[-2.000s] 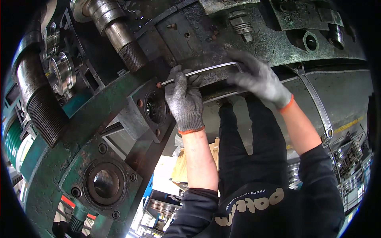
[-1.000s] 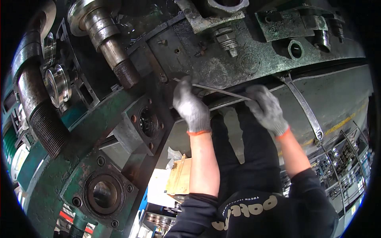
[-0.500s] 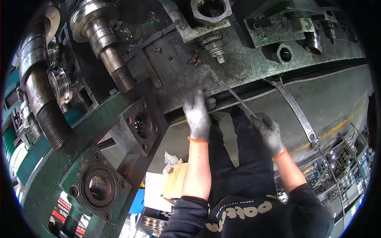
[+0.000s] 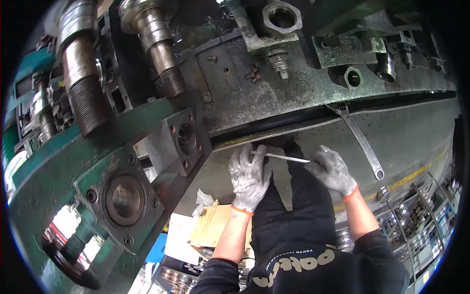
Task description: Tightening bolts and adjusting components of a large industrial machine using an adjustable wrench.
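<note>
My left hand (image 4: 248, 176), in a grey-white knitted glove with an orange cuff, is closed on one end of a slim metal rod (image 4: 286, 158). The rod lies nearly level and points right, its bright tip close to my right thumb. My right hand (image 4: 334, 170), gloved alike, has its fingers loosely bent and its thumb apart; it does not appear to clasp the rod. Both hands are in front of my dark trousers, on the near side of the machine bed (image 4: 274, 105). Whether the rod's tip touches the right glove I cannot tell.
An adjustable wrench (image 4: 361, 139) hangs from the bed's edge, right of my hands. Small rusty bolts (image 4: 254, 73) lie on the bed. At left are threaded shafts (image 4: 88, 105) and a green frame with a bearing block (image 4: 125, 200). A wooden box (image 4: 211, 225) stands below; metal parts fill a rack at right.
My left hand has come off the bed toward me and taken the rod. The rod has swung from slanting over the bed to nearly level. My right hand has loosened from its end.
</note>
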`<state>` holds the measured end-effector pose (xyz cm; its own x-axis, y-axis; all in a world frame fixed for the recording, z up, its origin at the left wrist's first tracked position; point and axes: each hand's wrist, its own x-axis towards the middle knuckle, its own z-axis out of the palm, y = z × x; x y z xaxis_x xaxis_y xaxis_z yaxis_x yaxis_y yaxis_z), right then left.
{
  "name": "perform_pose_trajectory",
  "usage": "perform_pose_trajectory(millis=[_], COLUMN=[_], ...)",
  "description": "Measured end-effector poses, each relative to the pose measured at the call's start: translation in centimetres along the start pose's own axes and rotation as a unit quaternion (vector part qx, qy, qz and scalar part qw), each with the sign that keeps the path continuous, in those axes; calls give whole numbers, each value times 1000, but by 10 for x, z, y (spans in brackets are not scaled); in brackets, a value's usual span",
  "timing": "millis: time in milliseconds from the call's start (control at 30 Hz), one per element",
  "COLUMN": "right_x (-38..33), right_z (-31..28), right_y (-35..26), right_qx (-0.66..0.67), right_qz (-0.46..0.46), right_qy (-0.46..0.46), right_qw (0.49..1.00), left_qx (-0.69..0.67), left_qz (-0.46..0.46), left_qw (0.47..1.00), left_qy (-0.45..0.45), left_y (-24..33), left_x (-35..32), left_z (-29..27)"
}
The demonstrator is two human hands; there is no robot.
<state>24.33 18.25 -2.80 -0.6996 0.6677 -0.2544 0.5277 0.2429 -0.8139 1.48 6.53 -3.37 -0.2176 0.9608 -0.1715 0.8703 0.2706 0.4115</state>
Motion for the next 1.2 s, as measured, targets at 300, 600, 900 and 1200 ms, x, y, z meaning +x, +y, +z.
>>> perform_pose_trajectory(millis=[300,600,900,1200], right_x=[28,43,109,-20], right_z=[39,57,25,-27], right_y=[-2,-34,63,128], right_qx=[218,212,-21,-532], right_qz=[129,320,228,357], right_qy=[121,34,137,-6], right_qw=[960,923,964,768], left_qx=[-239,-366,-353,242], left_qz=[-44,-124,-312,-414], left_qw=[970,923,844,756], left_qy=[-30,-7,258,447], left_y=[-20,17,-17,-53], left_x=[-66,-28,-35,-168], left_z=[40,39,-27,-207])
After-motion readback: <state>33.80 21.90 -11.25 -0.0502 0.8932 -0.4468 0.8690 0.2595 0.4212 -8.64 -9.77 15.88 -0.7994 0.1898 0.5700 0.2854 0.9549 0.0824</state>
